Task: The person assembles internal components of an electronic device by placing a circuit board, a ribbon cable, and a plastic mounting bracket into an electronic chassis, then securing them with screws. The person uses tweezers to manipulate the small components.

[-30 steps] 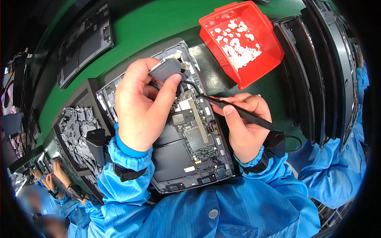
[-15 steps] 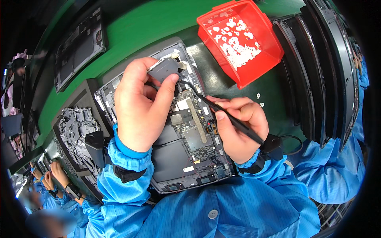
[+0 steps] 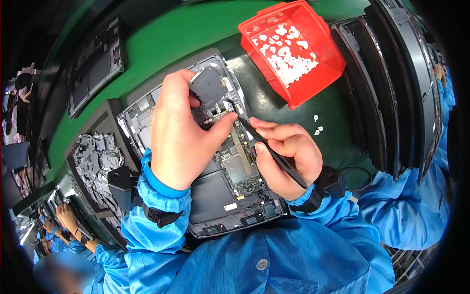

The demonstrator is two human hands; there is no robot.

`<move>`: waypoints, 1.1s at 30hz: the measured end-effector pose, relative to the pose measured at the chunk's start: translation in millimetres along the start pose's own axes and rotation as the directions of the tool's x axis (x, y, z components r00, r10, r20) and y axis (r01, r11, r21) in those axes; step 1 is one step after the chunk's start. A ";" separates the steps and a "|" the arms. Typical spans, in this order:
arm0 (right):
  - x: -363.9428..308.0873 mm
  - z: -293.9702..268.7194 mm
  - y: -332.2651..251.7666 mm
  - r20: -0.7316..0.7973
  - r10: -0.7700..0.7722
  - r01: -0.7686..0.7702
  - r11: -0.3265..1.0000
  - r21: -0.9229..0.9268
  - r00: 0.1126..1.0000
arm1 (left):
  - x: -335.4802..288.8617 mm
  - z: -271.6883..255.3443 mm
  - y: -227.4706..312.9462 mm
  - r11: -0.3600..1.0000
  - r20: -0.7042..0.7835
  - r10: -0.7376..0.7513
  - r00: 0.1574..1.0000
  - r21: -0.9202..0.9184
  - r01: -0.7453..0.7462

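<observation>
An opened laptop base lies in front of me with its circuit board exposed. At the far end of the base, my left hand has its fingers curled at the left edge of a grey rounded metal plate. Its thumb reaches down over the board, apart from the index finger. My right hand is closed around slim black tweezers. Their tip points at the board's far edge, beside my left thumb; what it touches is too small to tell.
A red bin holds many small white ring-shaped pieces; a few more lie on the green mat. Laptop shells stand at the right. Another laptop part lies far left, above a tray of grey scraps. Co-workers' hands show left.
My left thumb has moved off the grey plate down to the board, and the plate faces up more. The tweezers' handle has dropped slightly. One more white piece lies beside the bin.
</observation>
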State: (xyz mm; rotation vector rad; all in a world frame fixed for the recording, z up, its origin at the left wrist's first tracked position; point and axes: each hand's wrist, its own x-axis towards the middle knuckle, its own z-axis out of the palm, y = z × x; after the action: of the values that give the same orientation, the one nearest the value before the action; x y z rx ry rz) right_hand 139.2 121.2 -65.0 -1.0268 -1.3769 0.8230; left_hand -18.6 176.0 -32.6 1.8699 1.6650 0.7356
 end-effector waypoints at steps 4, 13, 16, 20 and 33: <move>-1.2 3.2 -0.8 -0.024 -0.019 0.019 1.000 -0.005 1.000 | -0.2 -3.3 -0.4 0.996 -0.013 0.085 0.996 0.026 -0.085; -12.7 -23.3 -28.3 0.029 0.158 -0.154 0.982 -0.113 0.987 | -56.9 -51.3 -14.4 0.952 -0.192 0.049 0.980 0.305 0.012; -28.0 -28.7 -34.3 0.246 0.054 0.038 0.934 -0.356 0.968 | -113.7 -51.2 -36.2 0.970 -0.121 -0.205 0.971 0.107 0.218; -39.4 -24.1 -38.8 0.199 0.091 -0.014 0.934 -0.357 0.976 | -131.0 -29.2 -31.5 0.968 -0.179 -0.252 0.951 -0.039 0.249; -41.5 -17.1 -81.7 0.050 0.103 -0.107 0.990 0.089 0.993 | -122.9 -33.2 -9.4 0.989 -0.586 -0.075 0.807 -0.147 -0.015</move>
State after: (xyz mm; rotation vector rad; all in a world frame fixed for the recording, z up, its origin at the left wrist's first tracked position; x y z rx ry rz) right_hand 144.8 51.2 -3.7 -1.0212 -1.3193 0.9841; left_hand -60.0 55.7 -21.8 1.5912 1.9264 1.5046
